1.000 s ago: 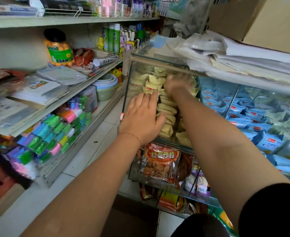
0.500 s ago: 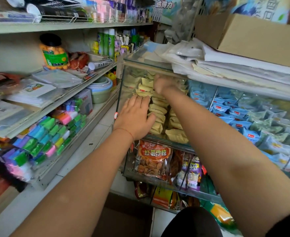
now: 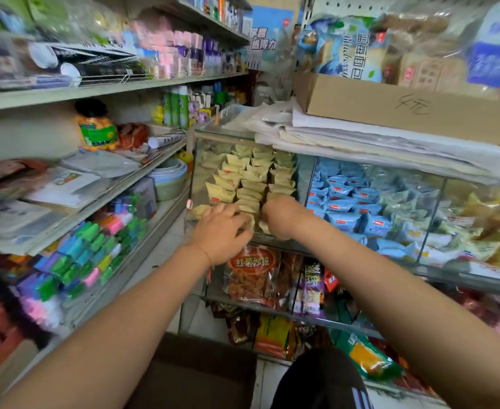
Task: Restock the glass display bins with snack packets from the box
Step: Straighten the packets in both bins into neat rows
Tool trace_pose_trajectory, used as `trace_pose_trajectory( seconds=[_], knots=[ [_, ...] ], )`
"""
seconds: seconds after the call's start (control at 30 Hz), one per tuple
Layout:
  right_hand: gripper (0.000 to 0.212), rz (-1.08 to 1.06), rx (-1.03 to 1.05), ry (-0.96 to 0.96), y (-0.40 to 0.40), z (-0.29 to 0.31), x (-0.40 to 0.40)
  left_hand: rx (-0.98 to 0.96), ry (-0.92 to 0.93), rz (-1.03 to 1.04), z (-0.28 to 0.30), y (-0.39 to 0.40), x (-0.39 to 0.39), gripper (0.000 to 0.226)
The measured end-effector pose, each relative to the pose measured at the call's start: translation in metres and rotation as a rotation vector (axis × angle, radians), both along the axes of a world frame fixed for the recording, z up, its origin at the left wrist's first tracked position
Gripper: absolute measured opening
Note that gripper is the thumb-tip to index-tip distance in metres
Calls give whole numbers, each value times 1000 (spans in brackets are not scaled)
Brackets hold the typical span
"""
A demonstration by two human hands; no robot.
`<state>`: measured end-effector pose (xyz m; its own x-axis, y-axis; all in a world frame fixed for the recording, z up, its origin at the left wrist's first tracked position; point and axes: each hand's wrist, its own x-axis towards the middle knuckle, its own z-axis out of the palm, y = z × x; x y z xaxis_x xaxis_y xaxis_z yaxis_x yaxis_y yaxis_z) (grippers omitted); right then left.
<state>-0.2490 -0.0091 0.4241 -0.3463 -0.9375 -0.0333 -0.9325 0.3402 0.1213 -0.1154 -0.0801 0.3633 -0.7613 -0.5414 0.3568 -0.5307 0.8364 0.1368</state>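
Hands are seen at the centre of the frame, both reaching into the front of the leftmost glass display bin (image 3: pixel 197 172). The left hand (image 3: pixel 220 231) is laid over the front rows with its fingers curled down onto the yellow snack packets (image 3: pixel 244 184); whether a packet is actually pinched cannot be told through the blur. The right hand (image 3: pixel 278 215) is seen from behind, its fingers bent forward and hidden among the packets, so its grasp cannot be told either. The yellow packets are stacked in neat rows filling that bin, from its front edge back to the upper centre of the frame. Blue snack packets (image 3: pixel 343 199) are heaped in the next bin to the right, and pale green and yellow ones further right. Below the hands, a red-orange bag of crisps (image 3: pixel 253 273) is stood in a lower glass compartment. A brown cardboard box (image 3: pixel 192 376) is seen on the floor at the bottom centre, between the forearms. Another cardboard box (image 3: pixel 405 107) is rested on a pile of papers above the bins, at the upper right.
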Motion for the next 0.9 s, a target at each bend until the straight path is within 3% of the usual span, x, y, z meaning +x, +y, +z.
trace_pose_trajectory(
  seconds=[0.2,0.27,0.37,0.47,0.53,0.67,0.9],
  knots=[
    [31,48,-86,43,8,-1,3,30,-5,12,12,8,-1,60],
    [37,37,-8,27,13,-11,6,35,-3,107,11,5,-1,56],
    [35,10,98,-61,10,-19,9,174,-142,179,3,-4,0,65],
    [45,-4,-79,-95,-4,-22,5,245,-94,178,0,-7,6,64],
    [57,56,-142,-168,-10,-23,6,217,-24,199,1,-8,12,61],
    [55,141,-31,-166,-20,-30,6,214,21,182,5,-16,16,59],
    [52,129,-55,-129,-19,-20,1,139,-64,96,22,-39,-11,58]
  ],
)
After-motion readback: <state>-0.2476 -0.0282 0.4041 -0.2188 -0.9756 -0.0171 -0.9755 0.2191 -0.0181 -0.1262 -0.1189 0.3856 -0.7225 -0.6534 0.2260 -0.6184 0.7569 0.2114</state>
